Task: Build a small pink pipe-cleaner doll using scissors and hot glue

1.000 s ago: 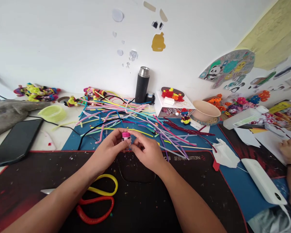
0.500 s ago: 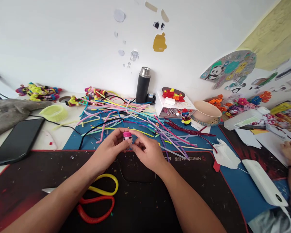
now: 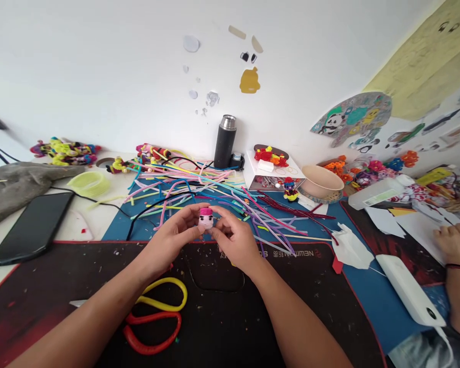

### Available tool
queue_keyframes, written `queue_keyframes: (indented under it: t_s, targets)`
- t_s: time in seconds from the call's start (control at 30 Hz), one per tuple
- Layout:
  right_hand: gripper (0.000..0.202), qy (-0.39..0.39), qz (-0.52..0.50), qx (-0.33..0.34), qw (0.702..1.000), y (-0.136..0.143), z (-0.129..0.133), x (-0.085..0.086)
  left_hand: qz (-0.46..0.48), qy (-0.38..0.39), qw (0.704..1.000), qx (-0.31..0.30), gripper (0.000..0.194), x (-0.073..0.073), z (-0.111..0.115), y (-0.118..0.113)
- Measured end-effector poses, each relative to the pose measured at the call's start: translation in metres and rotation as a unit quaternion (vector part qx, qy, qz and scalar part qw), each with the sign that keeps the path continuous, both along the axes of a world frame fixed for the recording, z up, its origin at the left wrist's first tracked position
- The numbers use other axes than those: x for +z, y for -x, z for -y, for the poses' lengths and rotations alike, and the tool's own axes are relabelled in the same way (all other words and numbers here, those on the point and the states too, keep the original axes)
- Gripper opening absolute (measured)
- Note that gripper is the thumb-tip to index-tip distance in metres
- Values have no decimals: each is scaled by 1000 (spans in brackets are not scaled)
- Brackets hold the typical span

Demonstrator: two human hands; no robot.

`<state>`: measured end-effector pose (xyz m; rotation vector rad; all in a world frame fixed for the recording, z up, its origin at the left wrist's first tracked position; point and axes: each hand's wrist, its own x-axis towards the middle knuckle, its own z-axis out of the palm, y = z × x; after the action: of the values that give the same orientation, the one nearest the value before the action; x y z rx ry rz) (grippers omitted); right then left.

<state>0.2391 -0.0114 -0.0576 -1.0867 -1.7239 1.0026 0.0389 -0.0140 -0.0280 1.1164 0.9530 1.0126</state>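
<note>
Between my hands is a small doll head (image 3: 206, 221), pale pink with a bright pink top and dark eyes and brows, its face turned toward me. My left hand (image 3: 178, 231) grips it from the left with thumb and fingers. My right hand (image 3: 235, 237) pinches it from the right, fingertips at its side and lower edge. Both hands are above the black mat (image 3: 222, 327). Scissors with one yellow and one red handle (image 3: 153, 322) lie on the mat, partly hidden under my left forearm.
Loose pipe cleaners (image 3: 207, 189) are spread behind my hands. Farther back stand a black thermos (image 3: 225, 142), a white box (image 3: 272, 176) and a beige bowl (image 3: 322, 181). A phone (image 3: 32, 227) lies left; a power bank (image 3: 410, 291) and another person's hand (image 3: 456, 245) are right.
The doll head's face shows more fully now, as my fingers and thumbs have shifted off its front. The camera view has tilted slightly upward.
</note>
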Motion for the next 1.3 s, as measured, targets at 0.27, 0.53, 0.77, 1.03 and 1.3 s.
queue_keyframes:
  t_s: [0.27, 0.53, 0.77, 1.03, 1.3]
  targets:
    - [47, 12, -4, -5, 1000, 0, -2, -4, 13, -18, 999, -28, 64, -7, -4, 2]
    - [50, -4, 29, -6, 1000, 0, -3, -8, -41, -84, 994, -50, 59, -18, -11, 9]
    - [53, -19, 60, -15, 998, -1, -5, -9, -55, -104, 993, -16, 53, -25, -13, 4]
    - [51, -10, 53, -18, 998, 0, -4, -3, -76, -114, 991, 2, 49, -23, -14, 4]
    - [22, 0, 7, -68, 998, 0, -2, 2, -92, -96, 991, 14, 53, -22, -15, 5]
